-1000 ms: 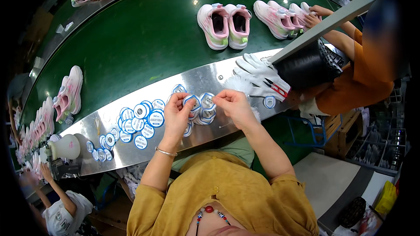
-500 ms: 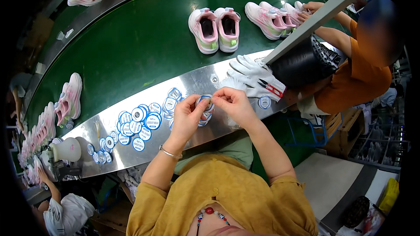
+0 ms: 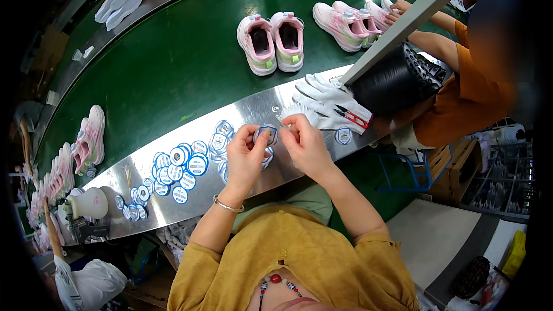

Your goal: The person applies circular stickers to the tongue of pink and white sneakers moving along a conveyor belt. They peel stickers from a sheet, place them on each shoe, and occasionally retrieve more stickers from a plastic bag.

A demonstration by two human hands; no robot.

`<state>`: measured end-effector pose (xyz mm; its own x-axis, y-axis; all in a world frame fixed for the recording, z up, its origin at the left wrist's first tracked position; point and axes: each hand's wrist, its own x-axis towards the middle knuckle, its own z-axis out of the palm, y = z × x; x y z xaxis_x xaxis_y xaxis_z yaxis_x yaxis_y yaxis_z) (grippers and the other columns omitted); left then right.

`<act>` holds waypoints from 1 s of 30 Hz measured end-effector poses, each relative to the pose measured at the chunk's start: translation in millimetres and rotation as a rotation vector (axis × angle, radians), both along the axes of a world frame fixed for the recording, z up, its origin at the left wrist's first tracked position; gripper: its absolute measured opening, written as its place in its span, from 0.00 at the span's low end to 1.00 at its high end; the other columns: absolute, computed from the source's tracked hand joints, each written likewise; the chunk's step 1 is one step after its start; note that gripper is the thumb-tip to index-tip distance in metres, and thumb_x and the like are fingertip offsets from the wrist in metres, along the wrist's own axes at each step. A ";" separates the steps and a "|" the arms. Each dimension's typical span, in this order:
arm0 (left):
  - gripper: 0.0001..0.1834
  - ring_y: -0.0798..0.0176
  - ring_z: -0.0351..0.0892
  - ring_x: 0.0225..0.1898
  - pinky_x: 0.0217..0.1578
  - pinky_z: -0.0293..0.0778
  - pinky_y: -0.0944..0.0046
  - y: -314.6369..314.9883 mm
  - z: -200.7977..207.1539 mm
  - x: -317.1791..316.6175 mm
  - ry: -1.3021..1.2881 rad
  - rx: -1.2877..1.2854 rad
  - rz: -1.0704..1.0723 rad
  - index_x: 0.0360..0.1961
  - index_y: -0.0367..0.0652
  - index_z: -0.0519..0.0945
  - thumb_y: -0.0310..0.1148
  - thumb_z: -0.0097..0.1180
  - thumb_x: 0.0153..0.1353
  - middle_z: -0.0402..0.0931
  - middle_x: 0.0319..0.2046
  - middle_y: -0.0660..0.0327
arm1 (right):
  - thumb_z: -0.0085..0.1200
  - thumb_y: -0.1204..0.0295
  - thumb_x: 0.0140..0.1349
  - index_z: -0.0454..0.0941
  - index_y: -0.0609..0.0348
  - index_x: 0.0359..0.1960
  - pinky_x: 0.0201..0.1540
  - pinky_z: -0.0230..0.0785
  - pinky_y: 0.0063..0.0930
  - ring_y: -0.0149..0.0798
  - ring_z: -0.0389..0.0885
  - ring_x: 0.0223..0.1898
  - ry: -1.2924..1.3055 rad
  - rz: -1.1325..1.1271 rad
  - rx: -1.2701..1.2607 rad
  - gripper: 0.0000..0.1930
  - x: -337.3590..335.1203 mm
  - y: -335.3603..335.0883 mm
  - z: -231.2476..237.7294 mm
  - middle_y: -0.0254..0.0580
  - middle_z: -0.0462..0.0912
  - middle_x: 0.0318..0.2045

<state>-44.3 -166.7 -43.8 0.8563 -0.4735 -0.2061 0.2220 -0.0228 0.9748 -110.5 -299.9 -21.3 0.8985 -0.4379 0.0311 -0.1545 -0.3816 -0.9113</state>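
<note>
My left hand (image 3: pixel 246 158) pinches a round blue-rimmed tag (image 3: pixel 268 132) between thumb and fingers, above the metal ledge. Just beside it, my right hand (image 3: pixel 305 148) has thumb and fingertips pressed together; whatever they hold is too small to make out. More round tags (image 3: pixel 197 165) lie in overlapping heaps to the left of my hands, some partly hidden under my left hand. A single tag (image 3: pixel 344 135) lies to the right, below a white glove (image 3: pixel 331 103) with red-handled thread snips (image 3: pixel 352 116) on it.
Beyond the metal ledge (image 3: pixel 133 160) runs a green conveyor belt (image 3: pixel 173 69) with a pair of pink-and-white sneakers (image 3: pixel 271 43). More sneakers (image 3: pixel 94 138) stand at left. A slanted post (image 3: pixel 403 26) and black roll (image 3: pixel 391 80) are at right, near a co-worker in orange (image 3: pixel 481 86).
My right hand has drawn slightly back from the tag and turned, its fingertips now more upright. The sneakers on the belt have shifted a little left in view. The tag stays in my left hand.
</note>
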 end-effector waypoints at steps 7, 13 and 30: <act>0.06 0.77 0.74 0.24 0.21 0.73 0.77 -9.2 3.3 -1.4 -0.004 -0.028 0.019 0.37 0.34 0.75 0.25 0.55 0.62 0.78 0.28 0.63 | 0.51 0.76 0.59 0.70 0.61 0.31 0.27 0.69 0.38 0.50 0.77 0.25 -0.227 -0.041 -0.210 0.04 6.6 3.9 -11.6 0.47 0.77 0.22; 0.06 0.75 0.74 0.28 0.30 0.73 0.75 -10.3 2.2 -5.6 -0.105 -0.060 0.005 0.37 0.33 0.78 0.26 0.54 0.63 0.77 0.29 0.63 | 0.51 0.77 0.59 0.71 0.60 0.33 0.26 0.69 0.38 0.51 0.78 0.25 -0.253 -0.077 -0.360 0.03 10.6 7.9 -13.7 0.47 0.78 0.23; 0.06 0.75 0.70 0.24 0.24 0.69 0.75 43.9 -4.1 1.4 0.041 -0.092 0.047 0.35 0.39 0.71 0.30 0.49 0.66 0.74 0.26 0.65 | 0.49 0.74 0.65 0.73 0.63 0.38 0.31 0.65 0.18 0.24 0.73 0.29 0.030 0.212 0.684 0.05 14.4 38.6 -23.5 0.33 0.77 0.28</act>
<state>-42.9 -122.8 -48.0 0.8697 -0.4518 -0.1986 0.2600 0.0773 0.9625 -96.1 -261.3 -44.8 0.9626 -0.1666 -0.2139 -0.1688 0.2489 -0.9537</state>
